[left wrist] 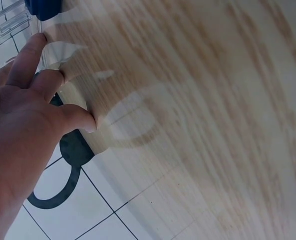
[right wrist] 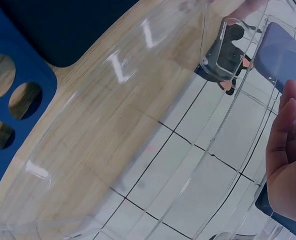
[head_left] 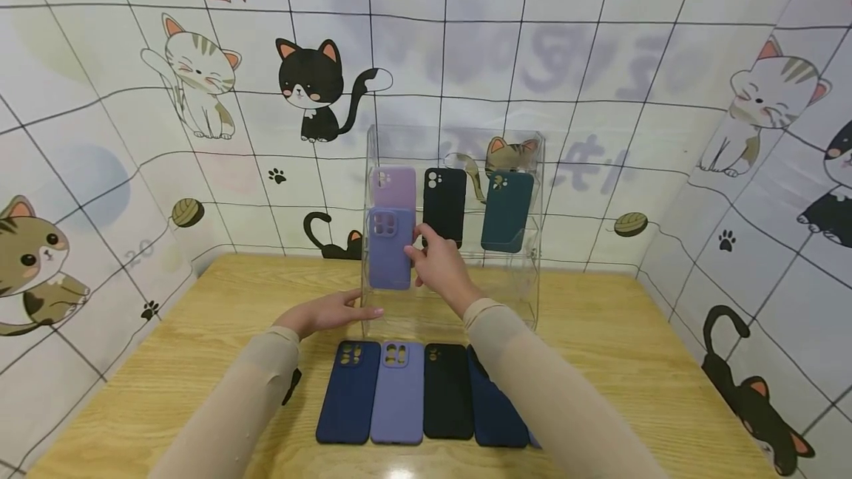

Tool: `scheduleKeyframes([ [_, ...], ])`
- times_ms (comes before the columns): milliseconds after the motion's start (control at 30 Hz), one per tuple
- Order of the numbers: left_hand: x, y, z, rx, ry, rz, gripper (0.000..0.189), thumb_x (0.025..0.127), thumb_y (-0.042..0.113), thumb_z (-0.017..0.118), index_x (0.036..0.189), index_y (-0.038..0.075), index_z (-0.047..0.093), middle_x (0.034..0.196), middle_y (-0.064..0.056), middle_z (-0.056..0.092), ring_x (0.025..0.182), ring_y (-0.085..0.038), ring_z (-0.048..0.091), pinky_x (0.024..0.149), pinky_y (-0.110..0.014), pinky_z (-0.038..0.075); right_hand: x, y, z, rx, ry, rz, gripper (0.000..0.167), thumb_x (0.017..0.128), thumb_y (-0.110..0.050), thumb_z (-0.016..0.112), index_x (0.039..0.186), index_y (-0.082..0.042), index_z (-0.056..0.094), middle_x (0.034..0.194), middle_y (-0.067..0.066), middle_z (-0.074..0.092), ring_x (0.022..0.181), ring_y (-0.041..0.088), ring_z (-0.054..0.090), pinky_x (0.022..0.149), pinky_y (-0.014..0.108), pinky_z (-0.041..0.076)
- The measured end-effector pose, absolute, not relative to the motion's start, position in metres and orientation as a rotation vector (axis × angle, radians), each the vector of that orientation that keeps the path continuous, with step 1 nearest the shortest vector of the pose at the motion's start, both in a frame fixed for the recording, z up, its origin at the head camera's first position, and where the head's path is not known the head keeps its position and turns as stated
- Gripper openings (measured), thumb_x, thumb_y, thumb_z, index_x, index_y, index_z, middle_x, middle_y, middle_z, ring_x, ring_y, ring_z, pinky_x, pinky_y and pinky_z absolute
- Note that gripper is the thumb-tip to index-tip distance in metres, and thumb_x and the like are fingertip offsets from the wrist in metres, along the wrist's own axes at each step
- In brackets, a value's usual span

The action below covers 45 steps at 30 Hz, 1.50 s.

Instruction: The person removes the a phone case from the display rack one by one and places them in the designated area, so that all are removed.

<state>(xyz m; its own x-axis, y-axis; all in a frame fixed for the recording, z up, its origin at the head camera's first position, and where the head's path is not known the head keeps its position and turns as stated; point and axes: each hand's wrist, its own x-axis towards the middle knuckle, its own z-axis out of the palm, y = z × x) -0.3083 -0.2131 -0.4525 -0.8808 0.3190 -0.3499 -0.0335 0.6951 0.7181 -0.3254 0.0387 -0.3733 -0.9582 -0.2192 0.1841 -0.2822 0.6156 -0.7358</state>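
My right hand [head_left: 442, 265] pinches the right edge of a lavender phone case [head_left: 390, 261] at the left end of a clear acrylic stand [head_left: 452, 309]. That case stands upright and overlaps the lower part of a lilac phone case [head_left: 394, 185] behind it. In the right wrist view, my right hand [right wrist: 290, 165] has its fingers against the lavender case [right wrist: 277, 50]. Low at the stand's left side is my left hand [head_left: 333, 311], its fingers extended. The left wrist view has the left hand's [left wrist: 43, 107] fingertips touching the clear plastic edge.
A black phone case [head_left: 444, 202] and a dark teal phone case [head_left: 507, 211] stand on the rack. In front lie a navy case [head_left: 348, 394], a purple case [head_left: 398, 401], a black case [head_left: 449, 394] and another navy case [head_left: 495, 412], partly under my right arm. Cat-patterned wall covering [head_left: 413, 87] surrounds the wooden table [head_left: 213, 316].
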Motion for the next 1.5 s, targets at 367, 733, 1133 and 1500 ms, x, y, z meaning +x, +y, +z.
scheduleKeyframes([
  [367, -0.306, -0.212, -0.45, 0.213, 2.464, 1.041, 0.113, 0.09, 0.081, 0.064, 0.173, 0.019, 0.02, 0.176, -0.02, 0.027, 0.162, -0.046, 0.029, 0.126, -0.068, 0.031, -0.326, 0.039, -0.379, 0.418, -2.718, 1.251, 0.023, 0.11, -0.029, 0.062, 0.131, -0.022, 0.058, 0.078, 0.003, 0.075, 0.051, 0.02, 0.068, 0.045, 0.029, 0.035],
  [733, -0.305, -0.213, -0.452, 0.196, 2.461, 1.039, 0.114, 0.088, 0.083, 0.064, 0.173, 0.021, 0.019, 0.177, -0.019, 0.025, 0.162, -0.046, 0.029, 0.125, -0.069, 0.031, -0.316, 0.038, -0.379, 0.412, -2.672, 1.251, 0.02, 0.11, -0.027, 0.062, 0.13, -0.022, 0.058, 0.089, 0.012, 0.079, 0.051, 0.018, 0.067, 0.047, 0.03, 0.039],
  [1133, -0.305, -0.211, -0.451, 0.222, 2.466, 1.031, 0.112, 0.089, 0.082, 0.064, 0.173, 0.021, 0.019, 0.176, -0.02, 0.026, 0.162, -0.046, 0.028, 0.126, -0.069, 0.031, -0.306, 0.051, -0.364, 0.315, -2.534, 1.338, 0.024, 0.109, -0.028, 0.063, 0.133, -0.024, 0.061, 0.076, 0.006, 0.077, 0.048, 0.017, 0.065, 0.043, 0.028, 0.035],
  [1500, -0.304, -0.209, -0.449, 0.252, 2.478, 1.004, 0.113, 0.09, 0.081, 0.062, 0.173, 0.018, 0.019, 0.176, -0.021, 0.026, 0.162, -0.046, 0.027, 0.126, -0.068, 0.031, -0.285, 0.072, -0.346, 0.206, -2.476, 1.447, 0.031, 0.108, -0.024, 0.066, 0.139, -0.023, 0.064, 0.093, 0.012, 0.081, 0.047, 0.021, 0.063, 0.045, 0.029, 0.036],
])
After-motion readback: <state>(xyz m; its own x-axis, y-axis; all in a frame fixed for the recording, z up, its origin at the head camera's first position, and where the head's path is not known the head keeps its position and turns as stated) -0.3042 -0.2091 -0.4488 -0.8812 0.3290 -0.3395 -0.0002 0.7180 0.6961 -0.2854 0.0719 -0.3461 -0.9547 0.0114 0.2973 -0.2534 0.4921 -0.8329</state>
